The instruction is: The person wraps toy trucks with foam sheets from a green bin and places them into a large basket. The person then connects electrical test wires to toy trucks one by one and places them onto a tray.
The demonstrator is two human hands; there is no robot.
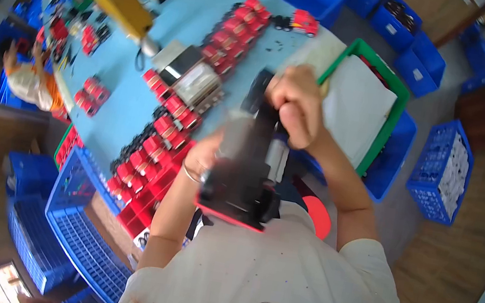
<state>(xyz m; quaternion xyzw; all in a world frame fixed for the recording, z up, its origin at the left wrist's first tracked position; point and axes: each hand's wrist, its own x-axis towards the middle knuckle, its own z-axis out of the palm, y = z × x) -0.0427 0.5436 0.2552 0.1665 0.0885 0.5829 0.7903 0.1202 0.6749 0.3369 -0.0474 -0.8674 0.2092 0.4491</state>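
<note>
Close to the camera, a dark toy truck [243,167] with a red edge at its lower end is held up, blurred by motion. My left hand [203,153], with a bracelet at the wrist, grips its left side; part of this hand is hidden behind it. At its far end my right hand [298,103] is closed, fingers curled against the black end piece. Beyond the hands, red toy truck cabs [157,149] stand in a row on the light blue table [119,110]. Another row of red trucks [236,33] runs toward the back.
A yellow-handled tool [120,2] hangs above the table. To the right is a green-rimmed tray [396,109] with a white sheet. Blue crates [442,170] stand on the floor, and a blue basket [92,242] is at lower left. Another person [32,77] works at the far left.
</note>
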